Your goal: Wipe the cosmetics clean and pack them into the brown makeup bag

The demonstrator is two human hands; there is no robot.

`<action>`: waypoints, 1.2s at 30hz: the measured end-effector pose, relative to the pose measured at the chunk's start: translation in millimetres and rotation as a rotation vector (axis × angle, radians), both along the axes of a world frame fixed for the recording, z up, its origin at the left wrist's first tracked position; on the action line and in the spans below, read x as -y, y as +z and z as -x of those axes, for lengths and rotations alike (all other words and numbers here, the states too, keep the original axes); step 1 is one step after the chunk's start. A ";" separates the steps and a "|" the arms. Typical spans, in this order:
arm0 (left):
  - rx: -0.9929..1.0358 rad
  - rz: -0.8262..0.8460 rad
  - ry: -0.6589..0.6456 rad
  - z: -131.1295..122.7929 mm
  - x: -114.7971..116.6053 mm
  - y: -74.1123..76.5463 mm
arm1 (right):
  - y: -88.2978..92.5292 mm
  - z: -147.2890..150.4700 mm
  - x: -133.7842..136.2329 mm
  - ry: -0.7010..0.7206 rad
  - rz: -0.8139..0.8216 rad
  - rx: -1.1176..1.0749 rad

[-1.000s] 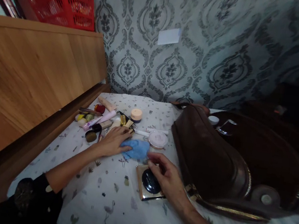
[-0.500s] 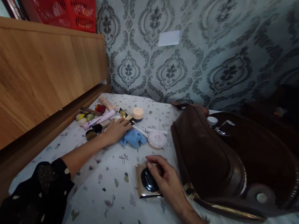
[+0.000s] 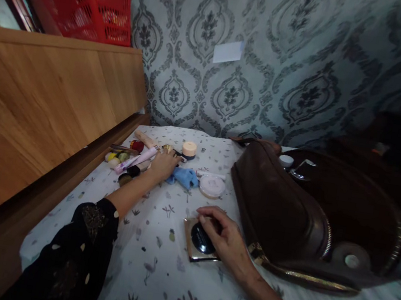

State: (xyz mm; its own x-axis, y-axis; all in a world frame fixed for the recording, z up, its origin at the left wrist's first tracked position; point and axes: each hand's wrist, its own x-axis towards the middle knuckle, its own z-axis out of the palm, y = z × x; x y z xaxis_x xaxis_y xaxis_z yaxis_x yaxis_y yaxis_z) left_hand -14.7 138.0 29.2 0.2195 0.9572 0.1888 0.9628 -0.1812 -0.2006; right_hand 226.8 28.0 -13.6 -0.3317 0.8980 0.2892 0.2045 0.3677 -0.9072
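My right hand (image 3: 226, 238) has its thumb and fingers closed on a square gold compact (image 3: 190, 243) with a round black lid centre, lying on the printed cloth. My left hand (image 3: 165, 163) reaches into a pile of cosmetics, its fingers curled over small items. What they grip is mostly hidden; a dark tip shows beside the fingers. Right of that hand lie a blue cloth (image 3: 185, 178) and a round clear-lidded case (image 3: 212, 186). Behind it stands a peach-lidded jar (image 3: 189, 149). Left of it are a lilac tube (image 3: 134, 161), a red-capped item (image 3: 136, 146) and small sponges (image 3: 112, 158).
A large brown leather bag (image 3: 271, 207) lies unzipped at the right, with a white-capped item (image 3: 286, 161) at its opening. At the left rises a wooden panel (image 3: 48, 100), topped by a red basket (image 3: 90, 1). Patterned wallpaper (image 3: 232, 94) closes off the back.
My left hand has moved right and slightly farther away over the cosmetics, and its fingers look more curled. My right hand stays on the compact.
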 end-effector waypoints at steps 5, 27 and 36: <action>0.022 0.027 0.070 11.5 -14.2 23.6 | 1.0 0.1 -0.6 0.003 -0.042 0.009; 0.221 -0.018 0.362 11.7 -13.2 13.1 | -0.1 -0.9 1.2 0.060 -0.072 0.015; 0.329 0.074 -0.146 -24.4 54.0 -2.9 | -1.1 -13.8 1.3 0.330 -0.164 0.309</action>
